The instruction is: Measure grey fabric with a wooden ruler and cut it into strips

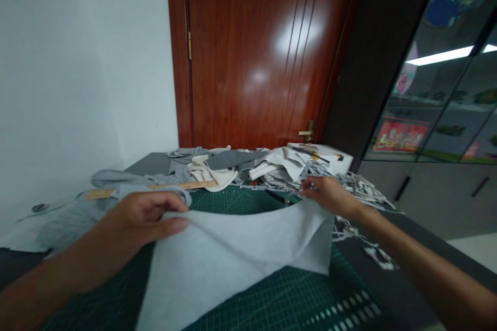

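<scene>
A pale grey piece of fabric (229,253) hangs stretched between my two hands above the green cutting mat (267,297). My left hand (151,214) pinches its upper left corner between thumb and fingers. At the upper right corner, my right hand (324,192) grips the cloth with its fingers closed. The top edge sags a little between them, and the right end is folded over. The lower left part of the fabric runs out of the bottom of the view.
A wooden ruler (194,184) lies across grey cloth at the left. Fabric scraps (279,163) are heaped along the back, before a white box (337,158). Cords and strips (365,191) lie at the right. Behind the table stand a brown door (248,62) and a glass-fronted cabinet (438,114).
</scene>
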Tool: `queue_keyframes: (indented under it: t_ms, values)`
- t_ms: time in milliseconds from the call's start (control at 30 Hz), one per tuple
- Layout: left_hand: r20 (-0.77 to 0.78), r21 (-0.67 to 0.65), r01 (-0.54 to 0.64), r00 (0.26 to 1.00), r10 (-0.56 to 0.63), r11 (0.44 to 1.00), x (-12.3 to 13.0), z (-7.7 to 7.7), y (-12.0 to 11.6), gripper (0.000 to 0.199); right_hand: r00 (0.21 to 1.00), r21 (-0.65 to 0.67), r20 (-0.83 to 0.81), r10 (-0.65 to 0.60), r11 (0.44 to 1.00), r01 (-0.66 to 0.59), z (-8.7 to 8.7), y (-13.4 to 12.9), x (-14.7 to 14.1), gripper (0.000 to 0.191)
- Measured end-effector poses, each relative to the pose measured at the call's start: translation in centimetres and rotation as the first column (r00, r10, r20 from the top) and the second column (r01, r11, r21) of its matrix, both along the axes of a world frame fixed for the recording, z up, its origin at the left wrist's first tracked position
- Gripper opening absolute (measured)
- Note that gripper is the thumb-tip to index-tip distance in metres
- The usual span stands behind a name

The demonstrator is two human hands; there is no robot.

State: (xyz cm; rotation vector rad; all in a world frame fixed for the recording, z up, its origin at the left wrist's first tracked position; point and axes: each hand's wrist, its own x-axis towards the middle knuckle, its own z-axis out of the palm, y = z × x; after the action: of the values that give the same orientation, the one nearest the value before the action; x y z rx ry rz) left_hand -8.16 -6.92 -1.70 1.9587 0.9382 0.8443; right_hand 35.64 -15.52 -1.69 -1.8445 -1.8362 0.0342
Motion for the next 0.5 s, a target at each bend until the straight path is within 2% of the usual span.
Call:
queue_keyframes:
  t_ms: [33, 100, 200, 300, 433, 500]
  values:
    - [0.047, -0.03, 0.06, 0.997, -0.058, 0.998, 2.0, 0.1, 0.4, 0.02, 0.999, 0.031, -0.022, -0.038, 0.999, 0.039, 1.0, -0.3, 1.6, 0.024]
    - [0.204, -0.033, 0.083, 0.976, -0.074, 0.996, 5.3, 0.5, 1.0, 0.024, 0.996, 0.058, -0.075, -0.051, 0.997, 0.056, 2.7, -1.2, 3.8, 0.034]
    - [0.303, -0.096, 0.069, 0.952, -0.036, 0.993, 7.0, 1.4, 1.2, 0.029, 0.986, 0.106, -0.165, -0.01, 0.994, 0.028, 4.5, -2.9, 4.7, 0.043]
    - [0.319, -0.15, 0.017, 0.947, 0.032, 0.989, 5.1, 2.6, 0.3, 0.033, 0.961, 0.2, -0.277, 0.029, 0.979, 0.028, 5.5, -4.9, 4.0, 0.046]
    - [0.306, -0.18, -0.05, 0.946, 0.104, 0.982, 0.5, 4.4, -1.6, 0.039, 0.911, 0.303, -0.408, 0.055, 0.95, 0.078, 6.9, -7.0, 2.7, 0.046]
    - [0.253, -0.134, -0.128, 0.954, 0.159, 0.983, -1.8, 5.2, -2.1, 0.04, 0.896, 0.347, -0.44, 0.062, 0.932, 0.106, 7.8, -7.5, 2.0, 0.043]
